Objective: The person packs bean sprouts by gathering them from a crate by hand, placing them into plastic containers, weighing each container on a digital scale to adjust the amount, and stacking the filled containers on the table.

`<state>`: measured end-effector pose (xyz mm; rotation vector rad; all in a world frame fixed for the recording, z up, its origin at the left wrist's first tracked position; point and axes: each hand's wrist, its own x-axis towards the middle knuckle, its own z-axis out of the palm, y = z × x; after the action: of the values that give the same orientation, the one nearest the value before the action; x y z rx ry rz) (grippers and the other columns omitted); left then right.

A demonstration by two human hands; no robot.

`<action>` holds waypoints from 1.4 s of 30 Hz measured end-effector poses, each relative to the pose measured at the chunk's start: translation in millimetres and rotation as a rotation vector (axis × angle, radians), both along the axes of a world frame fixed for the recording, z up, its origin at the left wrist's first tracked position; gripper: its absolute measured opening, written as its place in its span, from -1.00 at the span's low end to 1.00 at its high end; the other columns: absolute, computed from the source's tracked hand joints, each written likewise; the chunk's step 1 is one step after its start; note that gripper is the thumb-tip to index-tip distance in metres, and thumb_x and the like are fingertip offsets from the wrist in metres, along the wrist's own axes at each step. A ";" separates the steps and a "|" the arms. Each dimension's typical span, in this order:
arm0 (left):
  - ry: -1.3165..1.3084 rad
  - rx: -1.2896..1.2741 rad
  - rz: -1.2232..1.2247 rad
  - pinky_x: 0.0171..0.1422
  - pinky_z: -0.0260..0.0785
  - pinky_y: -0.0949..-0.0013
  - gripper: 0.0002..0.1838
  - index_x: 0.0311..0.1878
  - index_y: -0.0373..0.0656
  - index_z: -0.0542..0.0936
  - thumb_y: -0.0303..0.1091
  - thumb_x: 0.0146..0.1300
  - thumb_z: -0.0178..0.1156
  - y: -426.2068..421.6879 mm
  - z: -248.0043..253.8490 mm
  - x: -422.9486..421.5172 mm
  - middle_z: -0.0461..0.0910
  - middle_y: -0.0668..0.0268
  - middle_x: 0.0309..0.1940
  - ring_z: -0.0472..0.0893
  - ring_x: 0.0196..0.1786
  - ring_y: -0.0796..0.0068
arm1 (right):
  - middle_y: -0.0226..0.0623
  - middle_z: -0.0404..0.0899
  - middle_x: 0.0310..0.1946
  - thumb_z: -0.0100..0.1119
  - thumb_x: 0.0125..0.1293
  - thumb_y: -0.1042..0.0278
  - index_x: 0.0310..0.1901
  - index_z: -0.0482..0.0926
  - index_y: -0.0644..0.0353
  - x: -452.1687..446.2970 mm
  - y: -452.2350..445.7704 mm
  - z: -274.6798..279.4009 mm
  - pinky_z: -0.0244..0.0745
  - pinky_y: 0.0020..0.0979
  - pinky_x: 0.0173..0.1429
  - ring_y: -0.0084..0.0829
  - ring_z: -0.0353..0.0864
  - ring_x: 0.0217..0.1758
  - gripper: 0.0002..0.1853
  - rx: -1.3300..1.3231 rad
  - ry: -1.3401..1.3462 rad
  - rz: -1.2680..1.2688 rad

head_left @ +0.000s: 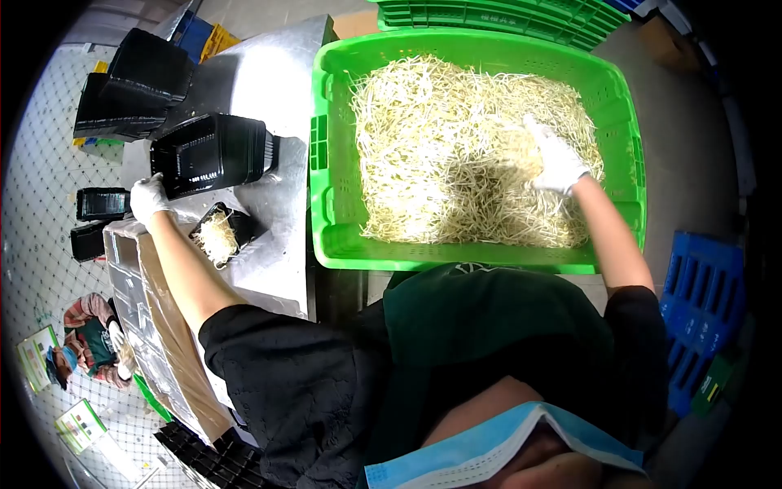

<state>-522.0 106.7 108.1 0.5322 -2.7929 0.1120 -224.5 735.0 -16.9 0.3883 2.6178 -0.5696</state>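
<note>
A large green crate (481,265) holds a broad heap of pale bean sprouts (423,147). My right hand (557,159), in a white glove, is at the right side of the heap with its fingers curled round a clump of sprouts, slightly blurred. On the left, my gloved left hand (149,198) grips the near-left corner of a black plastic tray (195,159), the top one of a nested stack lying on its side. Just below that stack, a small black tray (242,222) holds a portion of sprouts (217,237).
The trays rest on a metal table (281,191). More stacked black trays (134,85) stand at its far left. A brown cardboard box (167,326) is beside my left arm. A co-worker (90,342) is at lower left. A blue pallet (702,310) lies at right.
</note>
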 end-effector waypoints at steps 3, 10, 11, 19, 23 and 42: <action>0.154 0.296 -0.179 0.09 0.43 0.23 -0.63 -0.20 -0.24 0.68 -0.10 0.12 0.30 2.8 46.6 27.2 0.69 0.19 -0.30 0.66 -0.15 0.31 | 0.16 -0.01 0.42 0.52 -0.26 0.23 0.49 -0.17 -0.13 -4.2 -2.3 -13.6 0.25 -0.18 0.40 0.06 0.26 0.36 0.28 0.208 0.081 0.140; 0.634 1.185 -0.521 -0.12 0.46 0.34 -0.86 -0.24 -0.22 0.61 -0.40 0.14 0.23 99.8 73.7 166.4 0.59 0.27 -0.28 0.58 -0.22 0.43 | -0.07 0.11 0.42 0.52 -0.24 0.50 0.46 -0.06 0.16 8.2 13.5 -28.7 0.01 -0.30 0.53 -0.19 0.13 0.46 0.20 -0.357 0.363 0.096; 0.546 0.969 -0.573 -0.16 0.48 0.33 -0.86 -0.25 -0.18 0.62 -0.38 0.11 0.24 119.4 57.4 182.5 0.58 0.29 -0.31 0.58 -0.26 0.40 | -0.14 0.11 0.42 0.50 -0.24 0.58 0.47 -0.05 0.10 9.3 14.9 -31.4 0.10 -0.27 0.49 -0.24 0.15 0.45 0.20 -0.557 0.342 0.037; -0.039 0.515 -0.890 -0.45 0.43 0.35 -0.86 -0.40 -0.11 0.69 -0.32 -0.05 0.25 379.8 -154.7 152.9 0.62 0.23 -0.53 0.63 -0.40 0.36 | -0.10 0.08 0.42 0.40 -0.22 0.65 0.48 -0.12 0.13 14.2 -0.3 -10.9 0.02 -0.27 0.50 -0.22 0.14 0.43 0.19 -0.223 0.498 0.354; -0.289 0.216 -0.885 -0.41 0.41 0.30 -0.88 -0.50 0.09 0.72 -0.32 -0.04 0.19 388.1 -140.5 200.2 0.58 0.48 -0.63 0.61 -0.43 0.43 | -0.08 0.08 0.43 0.38 -0.15 0.55 0.48 -0.13 0.15 3.6 -10.9 6.1 0.01 -0.27 0.50 -0.21 0.14 0.44 0.15 -0.279 0.514 0.406; -0.306 1.406 -0.844 0.36 0.18 0.12 -0.14 0.37 -0.30 0.13 -0.43 -0.10 0.21 400.7 -84.3 258.1 0.28 -0.08 0.25 0.26 0.32 0.02 | -0.02 0.52 -0.10 0.08 0.20 0.36 0.26 0.31 0.19 -46.4 -64.2 65.2 0.46 -0.18 -0.02 -0.10 0.56 -0.12 -0.46 0.670 0.567 0.811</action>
<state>-263.9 507.3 23.9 -0.5257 -2.6354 -2.0993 -270.9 670.7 48.3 -0.7465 3.0832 0.5569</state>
